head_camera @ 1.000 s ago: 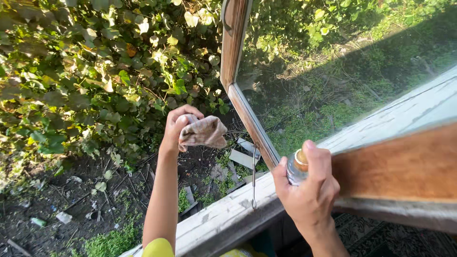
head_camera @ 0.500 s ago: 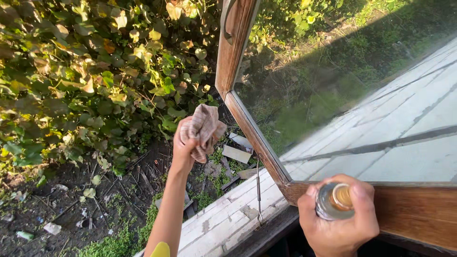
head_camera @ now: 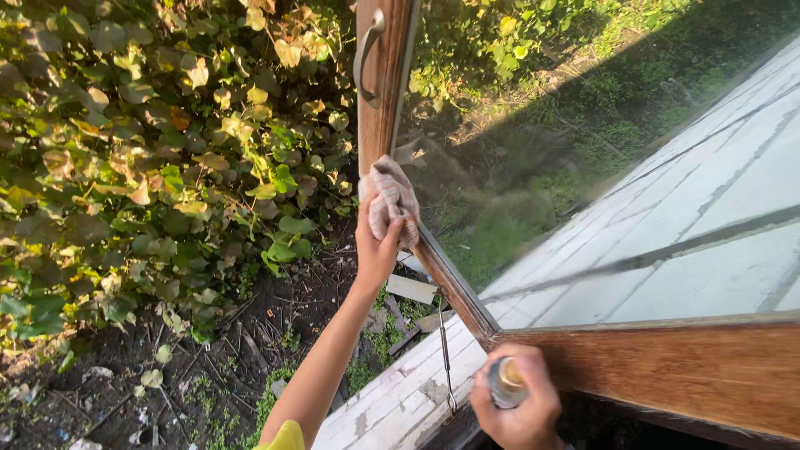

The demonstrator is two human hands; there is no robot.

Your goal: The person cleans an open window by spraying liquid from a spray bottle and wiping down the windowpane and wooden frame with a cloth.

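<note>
My left hand (head_camera: 377,242) is stretched outside and grips a crumpled beige cloth (head_camera: 390,198). The cloth touches the outer edge of an open wooden window frame (head_camera: 385,100). My right hand (head_camera: 518,408) is low, below the frame's bottom rail (head_camera: 667,367). It is closed around a small spray can with a pale cap (head_camera: 505,382). The window pane (head_camera: 600,158) reflects grass, shadow and white boards. A metal handle (head_camera: 367,54) sits high on the frame's upright.
A white painted sill (head_camera: 400,400) runs below, with a thin metal hook (head_camera: 446,358) hanging over it. Leafy vines (head_camera: 167,167) fill the left. Dark soil with scraps of wood (head_camera: 410,289) lies beneath the window.
My left hand has lifted the cloth higher and closer to the window frame's edge. My right hand with the can has dropped lower, below the bottom rail. The view has shifted.
</note>
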